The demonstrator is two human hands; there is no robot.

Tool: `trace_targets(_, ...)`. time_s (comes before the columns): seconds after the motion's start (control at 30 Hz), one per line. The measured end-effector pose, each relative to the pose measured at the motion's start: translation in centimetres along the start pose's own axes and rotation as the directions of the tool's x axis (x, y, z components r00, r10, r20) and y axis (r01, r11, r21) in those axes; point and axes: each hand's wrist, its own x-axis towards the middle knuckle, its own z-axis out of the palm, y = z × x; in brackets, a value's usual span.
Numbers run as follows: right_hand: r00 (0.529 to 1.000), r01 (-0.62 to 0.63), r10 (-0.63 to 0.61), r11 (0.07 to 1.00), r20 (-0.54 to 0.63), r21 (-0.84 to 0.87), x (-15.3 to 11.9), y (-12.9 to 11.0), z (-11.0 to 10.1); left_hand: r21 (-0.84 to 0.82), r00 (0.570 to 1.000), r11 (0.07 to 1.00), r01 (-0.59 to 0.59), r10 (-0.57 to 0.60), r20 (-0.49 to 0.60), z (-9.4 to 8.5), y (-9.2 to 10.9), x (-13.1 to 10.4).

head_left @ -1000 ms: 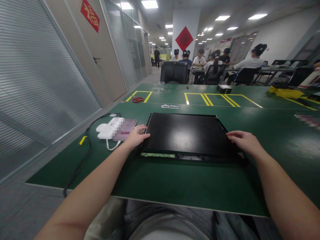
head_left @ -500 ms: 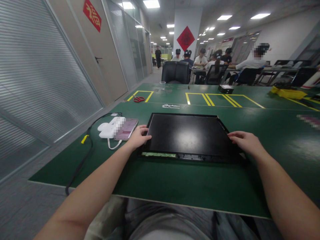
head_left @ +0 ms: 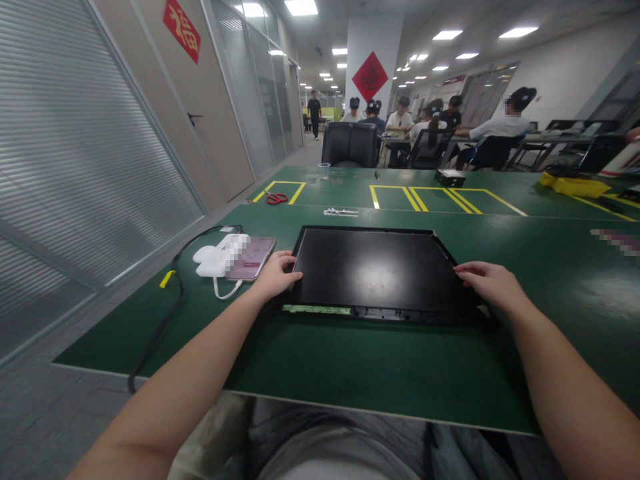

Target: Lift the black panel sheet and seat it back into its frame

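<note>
On the left of the green tabletop, a smartphone, partly pixelated, beside a white device with a short white cable; a black cable running over the near edge, a yellow tag alongside. Farther back, red-handled scissors, yellow tape outlines, white scraps, a clear plastic cup, a small black box. Beyond, a black office chair, seated people, and red diamond-shaped decorations on a pillar and a door.
</note>
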Motion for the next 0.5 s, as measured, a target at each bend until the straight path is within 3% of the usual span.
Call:
trace_targets(0.13, 1.000, 0.023, -0.023, 1.000, -0.013, -0.015, 0.31, 0.31, 0.12, 0.119, 0.996, 0.989, -0.083, 0.078, 0.043, 0.08, 0.20, -0.30)
trace_targets(0.27, 0.999, 0.044, -0.044, 0.999, -0.013, -0.015, 0.53, 0.61, 0.20, 0.329, 0.975, 0.920, -0.215, 0.182, 0.131, 0.14, 0.29, -0.62)
trace_targets(0.5, 0.998, 0.060, -0.060, 0.998, -0.035, 0.005, 0.36, 0.79, 0.23, 0.510, 0.958, 0.812, -0.285, 0.218, 0.187, -0.61, 0.42, -0.31)
